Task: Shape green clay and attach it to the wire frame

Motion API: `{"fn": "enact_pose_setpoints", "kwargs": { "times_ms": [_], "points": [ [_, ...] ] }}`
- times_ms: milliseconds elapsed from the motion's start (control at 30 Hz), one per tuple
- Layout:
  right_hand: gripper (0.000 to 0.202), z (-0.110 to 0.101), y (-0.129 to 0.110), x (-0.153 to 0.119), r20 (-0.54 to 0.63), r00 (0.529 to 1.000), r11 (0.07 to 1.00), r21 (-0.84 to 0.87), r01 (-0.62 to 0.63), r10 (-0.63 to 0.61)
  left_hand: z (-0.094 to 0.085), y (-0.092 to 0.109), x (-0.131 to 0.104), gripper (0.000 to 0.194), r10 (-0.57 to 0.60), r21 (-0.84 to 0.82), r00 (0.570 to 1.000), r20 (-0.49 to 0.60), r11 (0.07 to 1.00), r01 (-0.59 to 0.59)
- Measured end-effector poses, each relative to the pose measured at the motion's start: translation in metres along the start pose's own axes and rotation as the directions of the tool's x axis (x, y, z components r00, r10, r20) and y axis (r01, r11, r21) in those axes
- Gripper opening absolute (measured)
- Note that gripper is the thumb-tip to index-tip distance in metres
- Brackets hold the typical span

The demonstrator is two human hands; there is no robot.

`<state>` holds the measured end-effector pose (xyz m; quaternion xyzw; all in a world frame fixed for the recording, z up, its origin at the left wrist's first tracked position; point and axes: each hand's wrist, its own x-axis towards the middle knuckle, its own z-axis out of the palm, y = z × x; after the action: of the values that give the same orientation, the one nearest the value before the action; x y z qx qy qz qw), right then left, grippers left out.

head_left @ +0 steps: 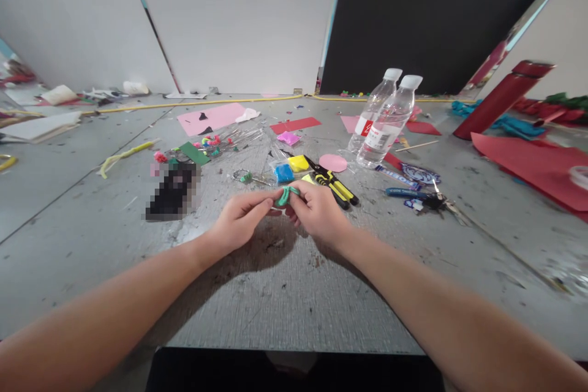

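Green strip (285,195), pinched between both hands (280,214)

I note one small green piece (285,195), thin and cord-like, bent into a loop or curl, colour teal to mid green. It sits pinched between the fingertips of my left hand (239,218) and my right hand (316,211), raised just above the grey table surface near its middle. Most of it is covered by fingers, so I cannot tell its material or full length.
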<state>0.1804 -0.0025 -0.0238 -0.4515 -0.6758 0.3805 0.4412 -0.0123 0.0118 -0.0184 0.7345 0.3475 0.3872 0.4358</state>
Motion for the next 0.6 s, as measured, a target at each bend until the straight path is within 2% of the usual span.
{"fn": "enact_pose_setpoints", "kwargs": {
  "times_ms": [100, 167, 233, 367, 467, 600],
  "points": [
    [0.016, -0.002, -0.001, 0.001, 0.041, 0.993, 0.993, -0.048, 0.108, -0.106, 0.001, 0.001, 0.002, 0.024, -0.010, -0.010, 0.998, -0.058, 1.000, 0.010],
    [0.017, -0.001, -0.002, 0.001, 0.081, 0.985, 0.986, -0.057, 0.156, -0.151, 0.000, 0.000, 0.004, 0.033, -0.024, -0.003, 0.995, -0.099, 1.000, 0.024],
    [0.018, 0.000, -0.004, -0.001, 0.130, 0.977, 0.983, -0.047, 0.177, -0.170, -0.003, -0.001, 0.006, 0.037, -0.030, 0.020, 0.994, -0.105, 0.999, 0.032],
    [0.022, 0.000, -0.006, -0.005, 0.212, 0.964, 0.985, -0.036, 0.169, -0.158, -0.008, 0.000, 0.008, 0.023, 0.026, 0.169, 0.995, -0.099, 0.986, -0.009],
    [0.030, 0.002, -0.003, -0.004, 0.215, 0.969, 0.992, 0.063, 0.111, -0.122, -0.009, 0.001, 0.008, 0.019, 0.062, 0.229, 0.995, -0.083, 0.973, -0.041],
    [0.030, 0.007, 0.004, 0.001, 0.242, 0.969, 0.926, 0.354, -0.129, 0.043, -0.008, -0.001, 0.006, 0.020, 0.083, 0.223, 0.992, -0.096, 0.973, -0.060]
  ]
}}
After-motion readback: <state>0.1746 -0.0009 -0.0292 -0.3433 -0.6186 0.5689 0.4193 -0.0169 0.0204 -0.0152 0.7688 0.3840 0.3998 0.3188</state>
